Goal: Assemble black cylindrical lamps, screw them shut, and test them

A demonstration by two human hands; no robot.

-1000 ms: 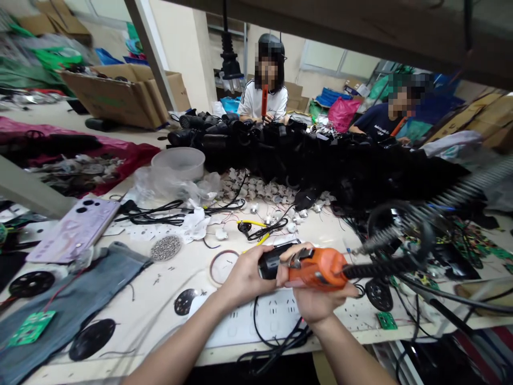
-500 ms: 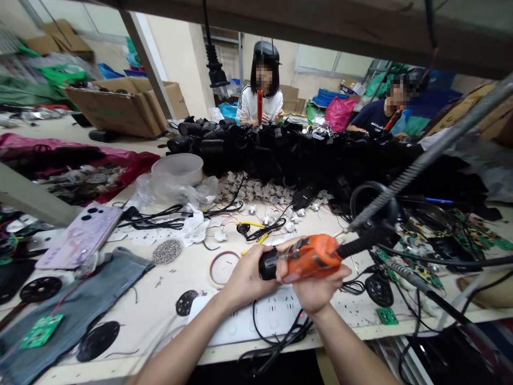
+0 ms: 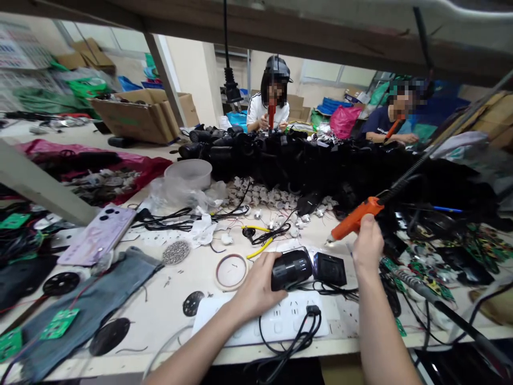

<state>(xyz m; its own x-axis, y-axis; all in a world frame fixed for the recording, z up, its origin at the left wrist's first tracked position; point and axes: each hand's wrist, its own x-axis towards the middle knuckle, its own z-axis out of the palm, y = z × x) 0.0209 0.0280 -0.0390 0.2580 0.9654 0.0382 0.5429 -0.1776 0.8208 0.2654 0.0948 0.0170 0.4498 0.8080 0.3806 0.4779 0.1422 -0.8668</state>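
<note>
My left hand (image 3: pixel 260 280) is closed around one end of a glossy black rounded housing (image 3: pixel 292 269), just above a white power strip (image 3: pixel 236 334). Right beside the housing is a dark boxy piece (image 3: pixel 329 269) with a squarish recess. My right hand (image 3: pixel 368 246) grips an orange electric screwdriver (image 3: pixel 355 219) near its rear end. Its tip points down and left, apart from the housing, and a coiled cable runs from its back toward the upper right. A tape roll (image 3: pixel 231 271) lies left of my left hand.
Black housings (image 3: pixel 256 155) are heaped behind small white parts (image 3: pixel 272 192). A screw dish (image 3: pixel 176 252), phone (image 3: pixel 98 235) and grey cloth (image 3: pixel 92 299) lie left. Green circuit boards (image 3: pixel 444 291) and cables crowd the right. Two co-workers (image 3: pixel 268 109) sit opposite; a shelf beam (image 3: pixel 280 32) crosses overhead.
The screwdriver has moved right and away from the black housing, its tip now turned left and down. My hands have separated. The dark boxy piece has come into view.
</note>
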